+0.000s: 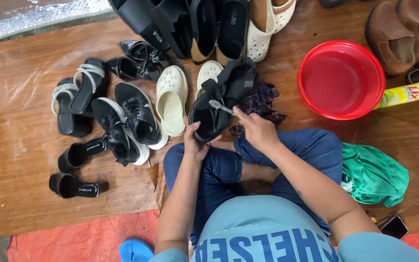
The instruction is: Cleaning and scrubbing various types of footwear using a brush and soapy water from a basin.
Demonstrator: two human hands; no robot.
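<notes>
While the person sits cross-legged on the wooden floor [25, 184], a scatter of footwear lies at the far left: black strappy heels [76, 99] with silver bands, and below them a black block-heeled sandal [73, 186]. Just right of these lie a pair of black sneakers [129, 123] with white soles, then cream clogs [171, 99] lying sole-down. Next comes the left hand [195, 143], its fingers closed around the heel end of a black shoe [219, 99], which it holds tilted up above the knees, its toe pointing away. The right hand [257, 130] is pinched shut on a small brush [220, 107] whose head touches the shoe's upper. A dark purple cloth [263, 99] lies just behind that hand. Further right a red plastic basin [341, 80] stands on the floor, with a yellow bottle [403, 94] lying beside it, brown shoes [403, 36] above, and a green cloth [374, 174] by the person's knee.
</notes>
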